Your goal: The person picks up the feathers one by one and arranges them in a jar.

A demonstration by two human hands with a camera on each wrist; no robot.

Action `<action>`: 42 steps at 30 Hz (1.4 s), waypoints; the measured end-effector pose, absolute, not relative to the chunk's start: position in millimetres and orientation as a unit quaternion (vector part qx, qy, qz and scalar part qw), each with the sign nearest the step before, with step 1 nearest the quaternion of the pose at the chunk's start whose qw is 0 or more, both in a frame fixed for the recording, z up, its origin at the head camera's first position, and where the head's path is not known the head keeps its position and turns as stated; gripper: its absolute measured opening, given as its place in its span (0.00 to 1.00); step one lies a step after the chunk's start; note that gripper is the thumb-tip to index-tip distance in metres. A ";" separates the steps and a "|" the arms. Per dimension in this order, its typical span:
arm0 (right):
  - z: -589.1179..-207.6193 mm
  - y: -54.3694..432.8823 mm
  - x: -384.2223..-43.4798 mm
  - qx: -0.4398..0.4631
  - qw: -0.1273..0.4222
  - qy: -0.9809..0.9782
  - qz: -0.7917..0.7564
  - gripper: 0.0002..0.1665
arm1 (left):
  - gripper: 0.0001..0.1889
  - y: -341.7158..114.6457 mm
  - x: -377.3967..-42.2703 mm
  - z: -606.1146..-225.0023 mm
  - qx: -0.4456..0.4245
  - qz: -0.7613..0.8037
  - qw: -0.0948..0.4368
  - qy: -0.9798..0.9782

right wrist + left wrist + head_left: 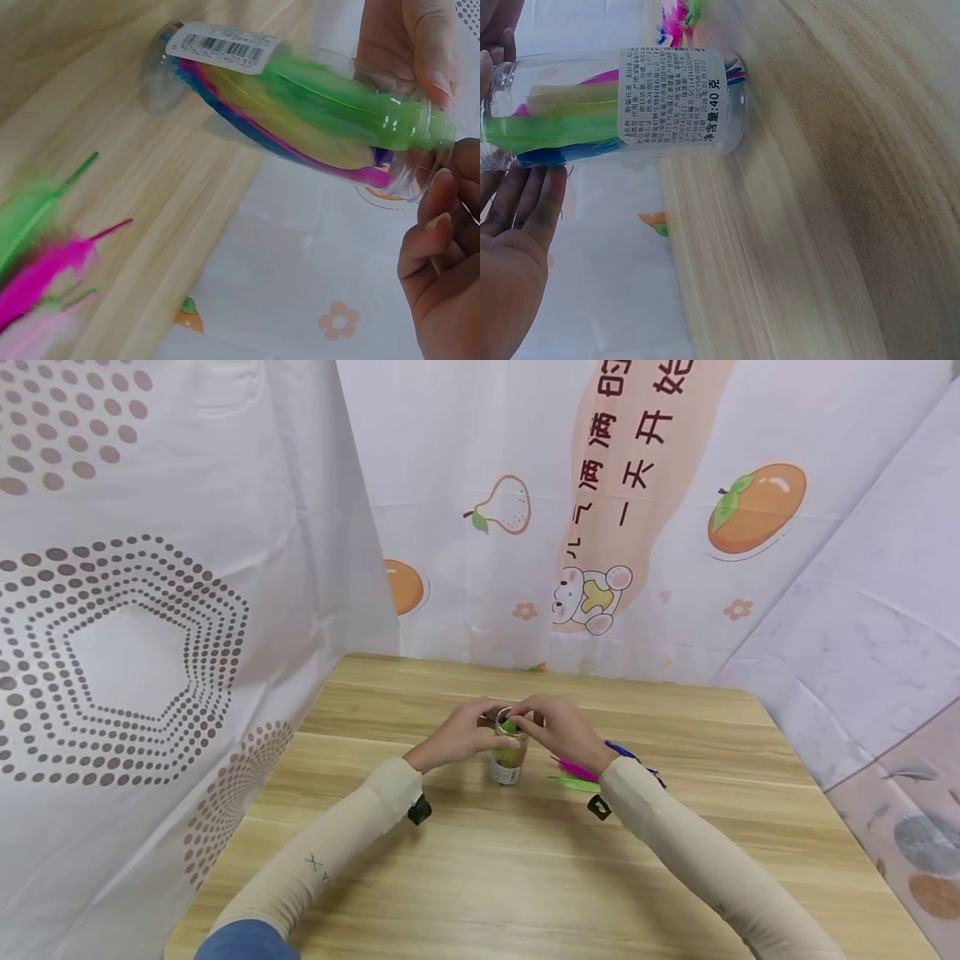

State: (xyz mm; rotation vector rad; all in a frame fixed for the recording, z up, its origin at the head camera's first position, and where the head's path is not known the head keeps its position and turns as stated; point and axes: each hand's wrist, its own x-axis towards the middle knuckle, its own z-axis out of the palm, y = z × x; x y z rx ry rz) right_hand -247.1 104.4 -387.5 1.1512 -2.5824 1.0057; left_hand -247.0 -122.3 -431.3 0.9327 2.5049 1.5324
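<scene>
A clear plastic jar with a white label stands upright on the table, its mouth at the top. My left hand holds it near the neck, thumb on the near side and fingers behind. Inside the jar are a green feather, a yellow feather, a blue feather and some magenta. The green one reaches up to the neck. My right hand has its fingers bent at the jar's mouth, thumb and fingertips right at the rim; I cannot tell whether they pinch a feather or the rim.
Loose feathers lie on the wooden table beneath and beside the right wrist: a magenta feather, a green feather, a blue feather and a pale pink feather. A printed white curtain hangs behind the table.
</scene>
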 end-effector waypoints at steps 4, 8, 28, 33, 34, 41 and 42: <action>-384.5 100.5 -249.0 0.386 0.071 -0.864 0.316 0.07 | 0.30 -122.2 -248.0 -432.8 0.304 0.501 0.033 0.810; -382.9 98.6 -249.9 0.386 0.073 -0.871 0.296 0.06 | 0.30 -122.2 -249.1 -433.8 0.305 0.503 0.036 0.808; -374.6 114.3 -251.9 0.375 0.089 -0.866 0.319 0.09 | 0.31 -122.6 -248.3 -430.2 0.291 0.495 0.034 0.818; -377.9 138.9 -252.0 0.342 0.093 -0.877 0.325 0.09 | 0.31 -121.0 -247.8 -429.2 0.288 0.491 0.034 0.821; -378.9 144.0 -251.9 0.334 0.093 -0.880 0.323 0.09 | 0.31 -120.7 -247.9 -429.0 0.288 0.490 0.034 0.822; -387.1 173.1 -247.8 0.289 0.073 -0.895 0.332 0.09 | 0.30 -119.3 -247.4 -428.5 0.282 0.493 0.037 0.822; -388.8 176.5 -247.2 0.286 0.073 -0.896 0.332 0.09 | 0.30 -119.2 -247.4 -428.9 0.281 0.494 0.037 0.822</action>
